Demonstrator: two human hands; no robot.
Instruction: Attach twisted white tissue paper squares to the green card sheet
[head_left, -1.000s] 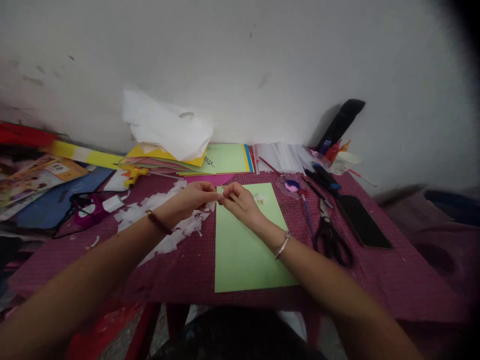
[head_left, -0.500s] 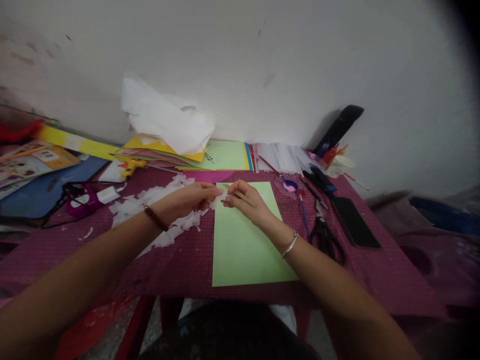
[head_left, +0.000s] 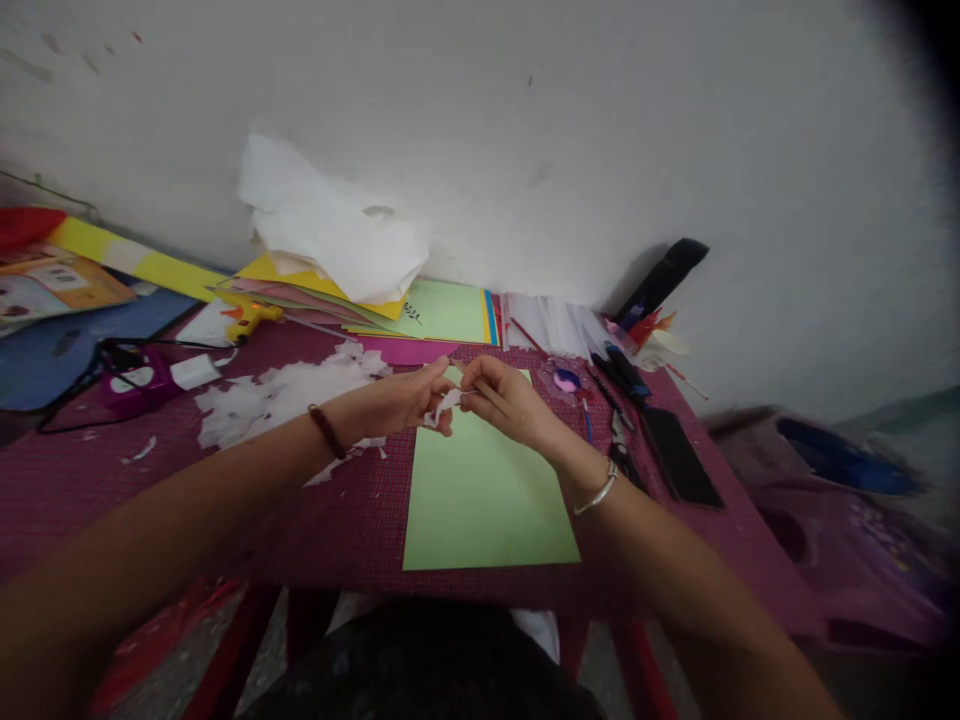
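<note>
My left hand [head_left: 409, 396] and my right hand [head_left: 510, 400] meet above the top of a light green sheet of paper [head_left: 487, 510]. A small piece of white tissue paper [head_left: 446, 403] is between them, curled at the left fingers, which are bent around it. Between my right fingers, closed in a pinch, is a thin tan stick [head_left: 455, 373] whose tip points at the left fingertips. Most of the stick is hidden by the fingers. Left of the green sheet, a spread pile of cut white tissue pieces [head_left: 277, 395] lies partly behind my left wrist.
A yellow glue gun [head_left: 251, 316] and a purple power adapter [head_left: 142, 382] lie at left. Coloured sheets [head_left: 450, 312] and crumpled white paper [head_left: 337, 235] are at the back. Black scissors [head_left: 624, 460], a phone [head_left: 682, 455] and a small paint dish [head_left: 564, 380] are at right.
My left fingers have opened out somewhat, and the white tissue piece now shows more clearly between my hands. The view has shifted slightly; the green sheet lies still.
</note>
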